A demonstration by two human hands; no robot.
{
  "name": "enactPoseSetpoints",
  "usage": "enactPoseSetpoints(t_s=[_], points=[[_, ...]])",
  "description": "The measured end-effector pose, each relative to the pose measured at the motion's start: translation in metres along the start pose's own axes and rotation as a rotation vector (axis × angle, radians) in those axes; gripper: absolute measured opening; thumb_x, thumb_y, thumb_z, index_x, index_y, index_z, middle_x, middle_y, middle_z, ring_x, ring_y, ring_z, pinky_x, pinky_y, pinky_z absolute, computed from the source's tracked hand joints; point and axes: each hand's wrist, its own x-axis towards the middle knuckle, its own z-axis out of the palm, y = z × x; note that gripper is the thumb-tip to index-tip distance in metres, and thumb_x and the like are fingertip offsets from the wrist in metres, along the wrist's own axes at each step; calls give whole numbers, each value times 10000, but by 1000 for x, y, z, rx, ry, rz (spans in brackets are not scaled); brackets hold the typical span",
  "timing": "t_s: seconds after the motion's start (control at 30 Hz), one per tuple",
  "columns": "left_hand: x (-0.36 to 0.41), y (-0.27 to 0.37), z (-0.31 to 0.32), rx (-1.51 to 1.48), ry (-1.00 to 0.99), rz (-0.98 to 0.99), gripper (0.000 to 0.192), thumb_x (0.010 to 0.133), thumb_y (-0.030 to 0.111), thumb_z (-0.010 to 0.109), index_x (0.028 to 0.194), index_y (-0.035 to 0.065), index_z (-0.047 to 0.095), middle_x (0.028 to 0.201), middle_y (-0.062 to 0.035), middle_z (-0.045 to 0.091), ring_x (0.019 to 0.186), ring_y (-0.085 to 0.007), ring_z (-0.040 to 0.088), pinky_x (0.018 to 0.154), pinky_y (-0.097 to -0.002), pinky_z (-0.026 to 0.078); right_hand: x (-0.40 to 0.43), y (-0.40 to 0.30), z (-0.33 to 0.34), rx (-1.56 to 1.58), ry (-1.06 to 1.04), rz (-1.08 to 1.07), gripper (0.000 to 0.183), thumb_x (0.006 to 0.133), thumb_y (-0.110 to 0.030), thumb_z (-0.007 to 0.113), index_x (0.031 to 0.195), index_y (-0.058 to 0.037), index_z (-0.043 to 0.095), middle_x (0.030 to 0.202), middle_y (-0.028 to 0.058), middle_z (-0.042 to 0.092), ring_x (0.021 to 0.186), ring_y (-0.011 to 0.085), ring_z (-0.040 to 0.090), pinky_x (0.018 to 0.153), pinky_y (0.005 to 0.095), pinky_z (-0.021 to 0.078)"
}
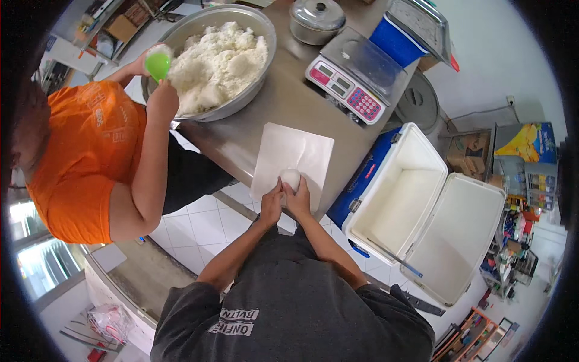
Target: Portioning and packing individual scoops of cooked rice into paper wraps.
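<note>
A smooth, rounded white object (291, 176), perhaps a small bowl or a moulded portion, stands over a stack of pale wrapping sheets (280, 145) at the table's near edge. My left hand (271, 204) holds its left side, fingertips against it. Around its right side curl the fingers of my right hand (298, 197). What lies under the object is hidden by it and my hands.
A steel table (221, 140) bears a large metal basin (267, 72) of white rice (217, 68), a digital scale (348, 86) and a lidded pot (312, 27). An orange-shirted co-worker (95, 149) holds a green scoop (158, 65). Right stands an open cooler (384, 208).
</note>
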Motion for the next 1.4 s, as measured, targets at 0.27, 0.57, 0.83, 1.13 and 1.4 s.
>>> enactPoseSetpoints(t_s=[0.27,0.57,0.83,1.13,1.4], points=[[21,124,56,-485,-208,-648,383,1049,372,450,1009,28,611,865,-17,580,752,-114,540,667,-290,457,-71,-76,-130,-407,-51,-427,605,857,-37,611,1402,71,372,1314,301,482,1240,479,440,1007,540,389],[-7,108,166,-147,-548,-527,466,1060,368,356,1138,-42,565,1114,-143,583,1007,-199,593,891,-372,531,-100,-12,-273,-197,-9,-309,556,901,-211,678,1371,15,485,1202,276,613,1122,414,598,1020,475,435],[34,53,116,570,221,18,484,1018,313,527,1357,-26,463,1375,-264,445,1274,-379,442,1080,-474,358,13,126,-334,-663,-139,232,536,856,-267,745,1293,-60,515,1191,188,653,1219,333,552,999,539,421],[4,-13,95,1236,11,-98,847,1006,530,424,1555,-44,129,1602,-339,20,1485,-515,10,1185,-596,85,32,291,-292,-385,-549,423,527,896,-346,723,1339,-128,541,1300,143,582,1283,330,474,1075,459,389],[-9,-9,73,1252,91,39,786,980,434,539,1519,-59,250,1565,-368,146,1458,-523,140,1191,-573,148,50,208,-280,-998,-337,322,489,901,-390,685,1308,-135,594,1232,160,623,1158,348,581,998,480,465]])
